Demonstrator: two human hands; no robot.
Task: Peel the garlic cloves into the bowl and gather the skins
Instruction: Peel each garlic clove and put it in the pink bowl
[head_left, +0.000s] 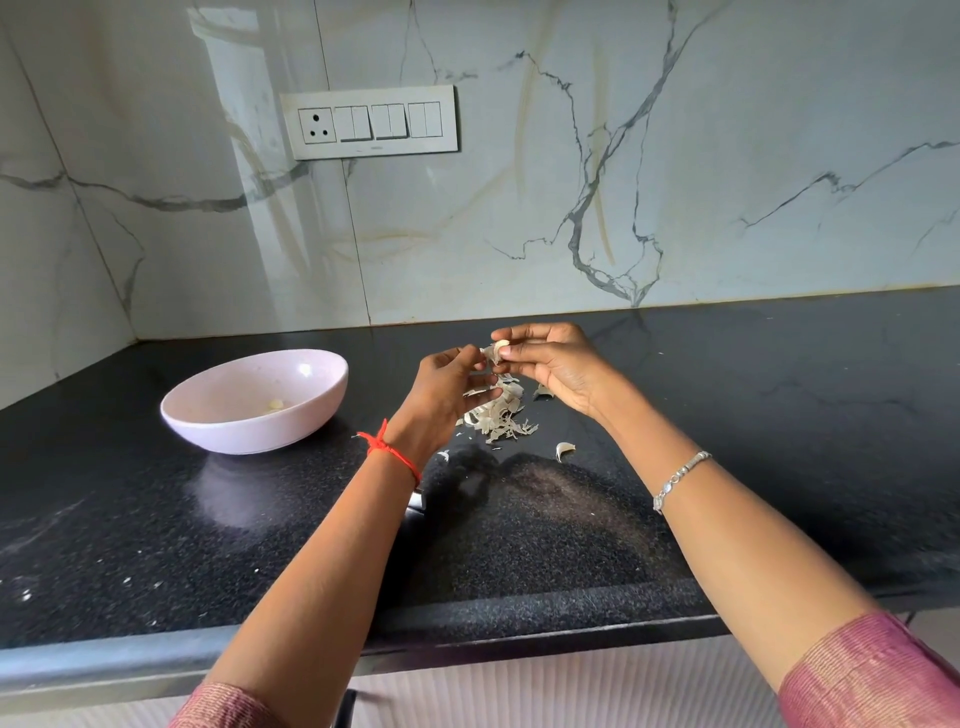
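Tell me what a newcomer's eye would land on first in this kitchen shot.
First, the peeling going on above the black countertop: the right hand pinches a garlic clove while the left hand pulls at its loose skin. Just below them lies a pile of papery skins, and to the left stands a pale pink bowl with a peeled clove inside.

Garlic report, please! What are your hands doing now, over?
Fingers of left hand and right hand pinching one clove, skin partly off. Loose skins piled on counter below. Some peeled garlic in bowl. Nothing in the way.
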